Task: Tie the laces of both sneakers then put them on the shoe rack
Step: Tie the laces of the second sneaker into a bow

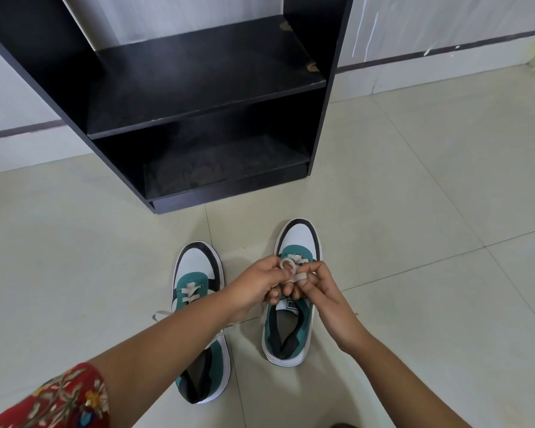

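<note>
Nearest: one red floral sleeve (59, 400) on the left forearm, bottom-left corner. Right forearm is bare.

Two hands, both over the right-side sneaker. Left hand (257, 285) comes in across the other shoe, fingers curled, thumb and fingertips pinched on the lace (291, 268). Right hand (325, 291) meets it from the other side, fingers (314, 270) bent inward and closed on the same lace. One loop of lace sits wrapped between the two sets of fingertips, just above the tongue. Neither hand is open; both have hold of lace only, not of the shoe body.

Two sneakers, teal/white/black, both on the floor tiles (414, 211), toes pointing away from the person. Right sneaker (294, 332) is directly under the fingers; its tongue label shows just below them, its toe cap just beyond them. Left sneaker (198, 304) lies just beside the left hand, partly covered by the left forearm. Its lacing crosses over the tongue, and one loose lace end (161, 315) trails out onto the tile on the far side from the fingers. Can't tell if a bow is tied there; forearm hides it.

Beyond the fingers, well apart from both shoes: one black shoe rack (198, 112), standing on the floor against the wall (445, 41). Two shelves visible, one upper and one lower, neither holding a shoe. Chipped edge on the upper shelf's right side.
</note>
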Action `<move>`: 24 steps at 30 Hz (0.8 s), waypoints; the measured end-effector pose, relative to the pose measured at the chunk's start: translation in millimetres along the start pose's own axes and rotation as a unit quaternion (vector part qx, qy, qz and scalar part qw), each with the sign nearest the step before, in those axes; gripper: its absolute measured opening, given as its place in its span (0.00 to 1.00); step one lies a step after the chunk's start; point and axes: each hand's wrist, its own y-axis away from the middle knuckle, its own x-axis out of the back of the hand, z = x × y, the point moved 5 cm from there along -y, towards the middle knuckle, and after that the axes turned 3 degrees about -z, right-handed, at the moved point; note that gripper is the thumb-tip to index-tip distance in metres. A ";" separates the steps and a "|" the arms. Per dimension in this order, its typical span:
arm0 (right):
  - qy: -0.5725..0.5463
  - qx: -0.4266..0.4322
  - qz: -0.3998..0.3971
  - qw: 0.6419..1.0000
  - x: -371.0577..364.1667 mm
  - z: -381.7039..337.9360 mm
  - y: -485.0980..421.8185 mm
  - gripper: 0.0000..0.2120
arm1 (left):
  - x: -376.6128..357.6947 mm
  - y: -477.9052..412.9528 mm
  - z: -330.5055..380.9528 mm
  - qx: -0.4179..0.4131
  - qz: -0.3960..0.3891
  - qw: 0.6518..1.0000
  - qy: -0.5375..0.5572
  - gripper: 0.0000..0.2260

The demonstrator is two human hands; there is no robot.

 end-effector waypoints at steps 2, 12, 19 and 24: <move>0.003 0.007 0.008 1.000 0.3 -1.3 1.0 0.06 | 1.1 -1.2 -1.9 0.010 0.009 1.000 0.017 0.05; -0.039 -0.132 0.082 0.987 12.5 7.9 -16.3 0.09 | -10.5 19.1 31.0 -0.355 0.067 0.636 -0.682 0.11; -0.126 -0.142 0.083 0.978 11.6 10.5 -16.5 0.06 | -23.1 22.1 40.4 -0.395 0.026 0.566 -0.723 0.06; -0.059 -0.105 0.108 0.987 5.1 8.1 -8.0 0.21 | -4.5 -3.4 31.2 -0.060 0.048 0.930 -0.360 0.10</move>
